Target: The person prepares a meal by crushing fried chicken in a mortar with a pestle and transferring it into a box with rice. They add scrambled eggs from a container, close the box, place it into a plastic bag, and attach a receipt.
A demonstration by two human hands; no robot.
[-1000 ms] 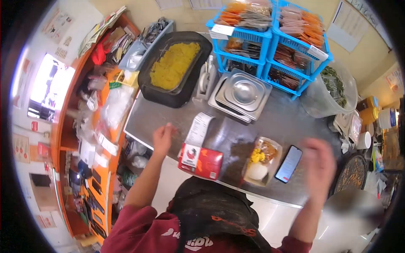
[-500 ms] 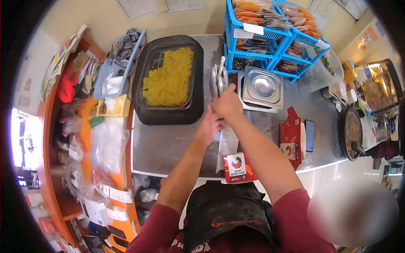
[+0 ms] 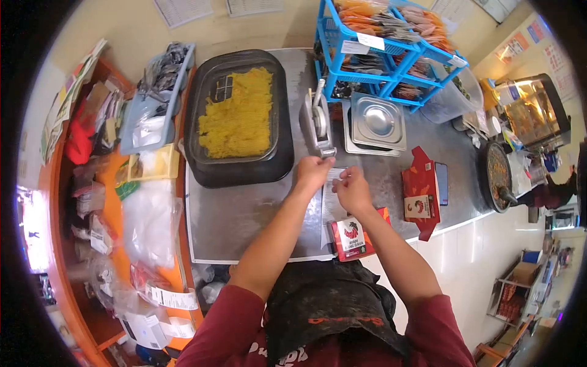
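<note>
Tape dispenser (image 3: 319, 125) near black tray (image 3: 241, 173) of yellow food (image 3: 238, 119)

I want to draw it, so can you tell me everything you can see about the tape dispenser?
The tape dispenser looks long, narrow and greyish, with a pale round roll in it and a shiny front end. It sits on the metal counter, between the black tray and the steel pans. The left hand is right by its front; whether they touch is unclear.

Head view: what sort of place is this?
Probably a takeaway food-packing counter, judging by the black pan of yellow food, a printed red carton and blue baskets of sachets.
</note>
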